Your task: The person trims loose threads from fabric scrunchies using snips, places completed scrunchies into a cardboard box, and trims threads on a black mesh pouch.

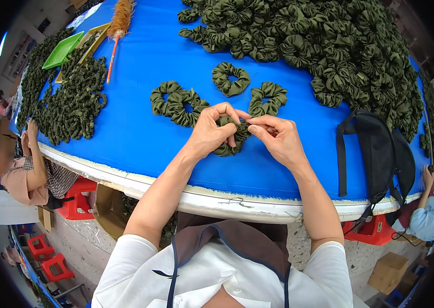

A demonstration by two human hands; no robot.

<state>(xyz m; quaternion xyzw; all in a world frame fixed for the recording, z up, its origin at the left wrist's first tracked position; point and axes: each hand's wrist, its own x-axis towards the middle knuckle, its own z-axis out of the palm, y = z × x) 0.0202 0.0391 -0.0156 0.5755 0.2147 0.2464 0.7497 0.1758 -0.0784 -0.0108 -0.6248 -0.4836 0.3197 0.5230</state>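
A dark green scrunchie (pixel 228 147) is between my two hands, just above the blue cloth near the table's front edge. My left hand (pixel 215 129) has its fingers closed round the scrunchie's left side. On its right side, my right hand (pixel 274 134) pinches at the fabric with thumb and forefinger. Part of the scrunchie is hidden behind my fingers. Just beyond my hands lie a single scrunchie (pixel 230 79), another scrunchie (pixel 268 99) to the right, and a touching pair of scrunchies (pixel 178 104) to the left.
A big heap of scrunchies (pixel 299 38) covers the back right. To the left are a pile of smaller gathered bands (pixel 73 105), a green tray (pixel 63 50), a yellow tray (pixel 93 43) and a feather duster (pixel 120 23). A black bag (pixel 375 154) lies at right. Co-workers sit on both sides.
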